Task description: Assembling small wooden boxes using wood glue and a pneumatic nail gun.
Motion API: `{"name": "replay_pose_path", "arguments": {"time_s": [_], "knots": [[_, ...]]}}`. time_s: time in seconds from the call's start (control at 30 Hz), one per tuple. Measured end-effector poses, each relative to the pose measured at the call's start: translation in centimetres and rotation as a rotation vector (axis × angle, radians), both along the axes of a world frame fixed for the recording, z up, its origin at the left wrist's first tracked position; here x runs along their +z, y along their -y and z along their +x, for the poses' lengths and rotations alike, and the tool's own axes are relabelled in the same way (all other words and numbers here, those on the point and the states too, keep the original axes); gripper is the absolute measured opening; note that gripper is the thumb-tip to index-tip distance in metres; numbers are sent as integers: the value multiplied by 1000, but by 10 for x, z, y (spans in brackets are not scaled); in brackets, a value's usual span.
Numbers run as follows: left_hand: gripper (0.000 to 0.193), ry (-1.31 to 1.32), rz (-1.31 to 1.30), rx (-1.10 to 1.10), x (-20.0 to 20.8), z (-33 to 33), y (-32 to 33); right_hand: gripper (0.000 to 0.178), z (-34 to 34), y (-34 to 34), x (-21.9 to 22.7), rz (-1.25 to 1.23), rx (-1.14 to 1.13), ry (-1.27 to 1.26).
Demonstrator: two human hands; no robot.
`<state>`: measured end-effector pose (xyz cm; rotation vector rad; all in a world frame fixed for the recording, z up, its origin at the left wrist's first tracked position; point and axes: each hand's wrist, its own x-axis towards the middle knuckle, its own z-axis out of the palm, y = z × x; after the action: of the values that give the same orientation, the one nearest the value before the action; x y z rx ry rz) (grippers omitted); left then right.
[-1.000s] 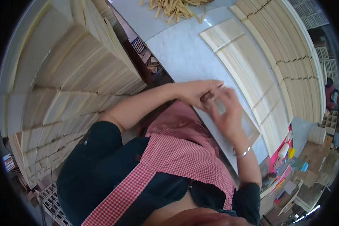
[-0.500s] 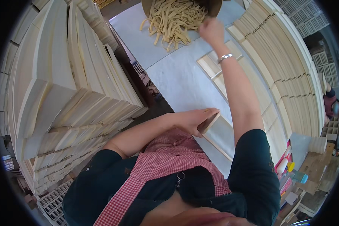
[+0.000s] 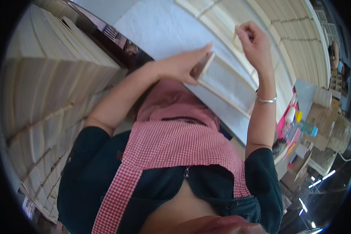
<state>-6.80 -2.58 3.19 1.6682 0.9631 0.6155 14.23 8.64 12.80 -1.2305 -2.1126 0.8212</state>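
Observation:
At the near side of the table, my left hand (image 3: 179,67) is closed around one end of a long pale wooden frame (image 3: 224,97), thumb and fingers on either side of its end piece. My right hand (image 3: 257,46) is raised beyond the frame's right part, fingers curled. Between its thumb and forefinger hangs a thin tan strip (image 3: 234,38); its material is unclear. My right wrist and forearm cover part of the frame's far right end.
Under the frame lies a pale tabletop (image 3: 156,29). Tall stacks of pale wooden boards (image 3: 62,89) crowd the left. Rows of wooden pieces (image 3: 296,45) line the right. Beyond them stand a teal-capped container (image 3: 309,129), a white bottle (image 3: 289,114) and cardboard (image 3: 325,123).
My right hand has drawn back from the pile of tan strips with one strip in its fingers. The view has shifted, and the pile is out of sight. My left hand keeps its hold.

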Motion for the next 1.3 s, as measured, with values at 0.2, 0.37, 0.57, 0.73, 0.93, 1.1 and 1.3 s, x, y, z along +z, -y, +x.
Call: {"name": "replay_pose_path", "arguments": {"time_s": [0.2,0.37,0.57,0.73,0.93,1.1,1.3], "knots": [[129,-79,68,69,-1,7,5,14,5,49,-28,-67,103,177],[124,-131,-34,44,15,9,6,16,2,65,-23,-87,211,240],[114,-197,166,35,5,5,2,18,15,113,-2,-93,179,327],[113,-288,458,79,-15,3,-4,17,-12,177,-16,94,255,174],[113,-379,514,25,-1,15,-16,18,46,217,-53,106,37,199],[113,-384,369,70,-10,-4,-3,12,176,253,-57,163,-466,277],[108,-341,446,15,-16,8,-16,62,260,195,-79,39,-470,221]]}}
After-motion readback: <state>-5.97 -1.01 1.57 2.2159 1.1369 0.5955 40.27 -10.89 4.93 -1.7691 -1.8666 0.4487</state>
